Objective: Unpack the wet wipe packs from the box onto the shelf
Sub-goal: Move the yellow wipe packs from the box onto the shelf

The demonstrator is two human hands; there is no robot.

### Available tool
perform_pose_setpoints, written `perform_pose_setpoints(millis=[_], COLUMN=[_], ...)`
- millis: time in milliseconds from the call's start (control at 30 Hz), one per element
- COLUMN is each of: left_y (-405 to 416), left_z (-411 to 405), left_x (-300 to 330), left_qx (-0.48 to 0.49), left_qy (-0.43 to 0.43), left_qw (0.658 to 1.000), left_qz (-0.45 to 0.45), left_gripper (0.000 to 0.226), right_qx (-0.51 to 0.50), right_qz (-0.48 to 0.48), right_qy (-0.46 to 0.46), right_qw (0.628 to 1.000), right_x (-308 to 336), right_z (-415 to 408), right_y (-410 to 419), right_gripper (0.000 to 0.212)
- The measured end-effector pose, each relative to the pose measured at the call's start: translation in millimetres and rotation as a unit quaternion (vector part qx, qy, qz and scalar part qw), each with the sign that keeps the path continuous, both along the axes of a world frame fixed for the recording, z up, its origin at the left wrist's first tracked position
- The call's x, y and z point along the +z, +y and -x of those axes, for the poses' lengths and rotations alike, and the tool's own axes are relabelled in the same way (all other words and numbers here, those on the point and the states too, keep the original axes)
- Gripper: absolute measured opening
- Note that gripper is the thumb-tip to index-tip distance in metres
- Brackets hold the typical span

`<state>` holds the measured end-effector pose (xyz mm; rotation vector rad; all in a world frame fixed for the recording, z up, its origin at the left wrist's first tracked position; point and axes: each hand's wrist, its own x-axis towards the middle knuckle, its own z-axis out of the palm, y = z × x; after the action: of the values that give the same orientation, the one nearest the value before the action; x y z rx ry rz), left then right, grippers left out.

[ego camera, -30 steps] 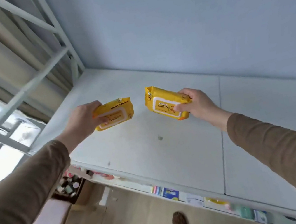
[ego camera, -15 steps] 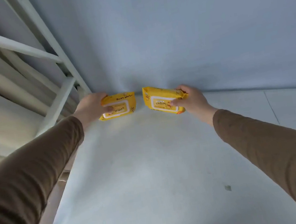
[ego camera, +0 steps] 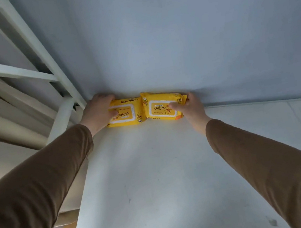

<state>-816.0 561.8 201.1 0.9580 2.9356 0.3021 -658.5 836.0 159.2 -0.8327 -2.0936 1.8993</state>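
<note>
A pale blue-grey wall [ego camera: 191,28] rises at the back, with white metal frame bars [ego camera: 21,35] at left.

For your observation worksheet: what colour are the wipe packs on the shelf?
Yellow, with white-framed labels: left pack, right pack. Head view.

Two wipe packs [ego camera: 125,112] [ego camera: 161,105] look like glossy plastic film; the white shelf [ego camera: 156,182] is smooth and matt.
</note>
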Motion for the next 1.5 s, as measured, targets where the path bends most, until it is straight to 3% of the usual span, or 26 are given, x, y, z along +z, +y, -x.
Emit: perform_pose_setpoints(millis=[167,400,633,733,867,1000,1167,1267,1500], left_y=[3,7,18,21,29,59,119,164,276], left_z=[-10,-14,-17,-29,-61,-112,-193,-249,-432], left_x=[-19,-28,-21,-13,0,7,-5,-12,-11], left_qx=[-0.045,-0.005,0.010,0.030,0.033,-0.030,-0.106,-0.149,-0.285], left_qy=[0.080,0.112,0.124,0.131,0.119,0.119,0.015,-0.025,-0.027], left_qw=[0.996,0.992,0.992,0.991,0.991,0.988,0.989,0.984,0.953], left_qz=[-0.007,-0.062,0.006,0.024,-0.058,-0.095,-0.100,-0.090,-0.097], left_gripper=[0.065,0.057,0.057,0.058,0.059,0.057,0.051,0.043,0.039], right_qx=[0.045,0.031,-0.019,-0.038,-0.056,-0.032,-0.031,-0.044,-0.116], right_qz=[-0.038,-0.099,-0.118,-0.128,-0.172,-0.231,-0.310,-0.347,-0.395], right_qy=[-0.018,-0.027,-0.042,-0.070,-0.094,-0.078,-0.081,-0.099,-0.144], right_qw=[0.998,0.994,0.992,0.989,0.979,0.969,0.947,0.931,0.900], right_x=[-19,-15,-18,-12,-1,4,15,20,34], right_z=[2,10,11,7,-21,-80,-180,-261,-487], right_y=[-11,-1,-8,-10,-5,4,35,63,123], right_gripper=[0.054,0.049,0.046,0.056,0.066,0.050,0.037,0.035,0.032])
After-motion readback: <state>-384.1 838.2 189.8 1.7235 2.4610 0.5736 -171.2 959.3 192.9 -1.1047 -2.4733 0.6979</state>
